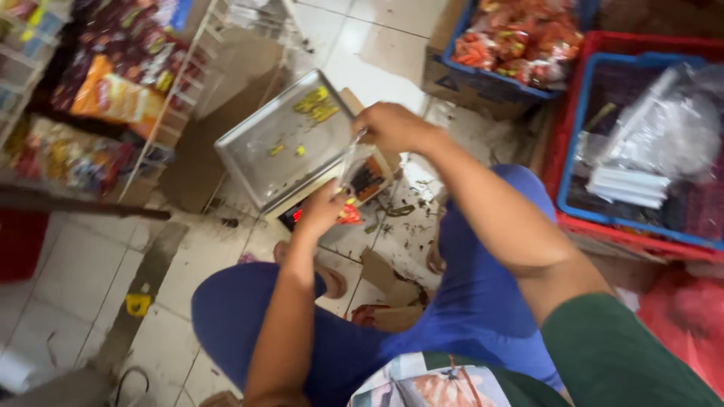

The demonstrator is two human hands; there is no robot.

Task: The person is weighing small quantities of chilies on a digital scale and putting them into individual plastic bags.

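Plastic, thin and clear, is what my hands have between them: a small clear bag (pixel 353 157) stretched from one grip to the other; my right hand (pixel 392 126) has its fingers pinched shut on the bag's upper end, and my left hand (pixel 323 209) is closed on its lower end, just below; the bag hangs over the near edge of a weighing scale (pixel 332 188), whose red display glows beside my left hand; the blur keeps me from telling what, if anything, is inside the bag; the scale's steel tray (pixel 256 154) sits tilted to the view, with a few yellow-green scraps (pixel 317 104) lying on its far corner and middle; the scale rests on the tiled floor (pixel 83 264), which is littered with dark crumbs and bits of cardboard near my sandalled feet; my knees in blue trousers (pixel 483 301) frame the scale; to my right stands a blue crate (pixel 573 151) inside a red one, holding clear bags and a white bundle; further off a blue basket (pixel 490 79) holds red snack packets; to my left a wire rack (pixel 181 83) carries more snack packets.
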